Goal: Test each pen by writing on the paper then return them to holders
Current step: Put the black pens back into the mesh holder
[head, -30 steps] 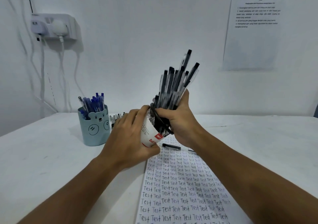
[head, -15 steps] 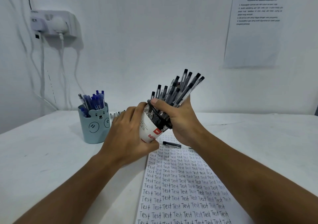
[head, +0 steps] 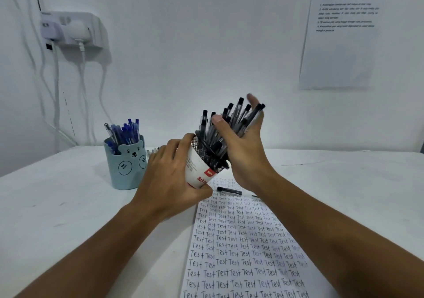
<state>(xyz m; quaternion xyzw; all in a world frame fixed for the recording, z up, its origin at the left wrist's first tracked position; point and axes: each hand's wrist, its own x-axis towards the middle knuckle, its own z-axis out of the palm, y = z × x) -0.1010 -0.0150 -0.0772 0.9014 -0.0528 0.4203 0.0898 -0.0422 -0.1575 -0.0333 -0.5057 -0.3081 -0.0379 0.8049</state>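
Observation:
My left hand [head: 169, 183] grips a black mesh holder [head: 197, 167] with a white label and tilts it to the right above the top of the paper [head: 243, 252]. A bundle of black pens [head: 231, 119] stands in the holder. My right hand [head: 247, 160] cups the bundle, with the thumb in front and straight fingers behind it. The paper is covered with rows of the word "Test". One loose black pen [head: 229, 191] lies across the paper's top edge, under my hands.
A light blue bear-face holder [head: 126, 167] full of blue pens [head: 125, 131] stands at the left of the white table. A few more pens [head: 153, 151] lie behind my left hand. On the wall are a power socket [head: 71, 29] with hanging cables and a printed sheet [head: 339, 41].
The bundle of black pens has sunk deeper into the mesh holder. My right hand's tight grip on the pens has loosened and its fingers have straightened. The left hand keeps hold of the holder.

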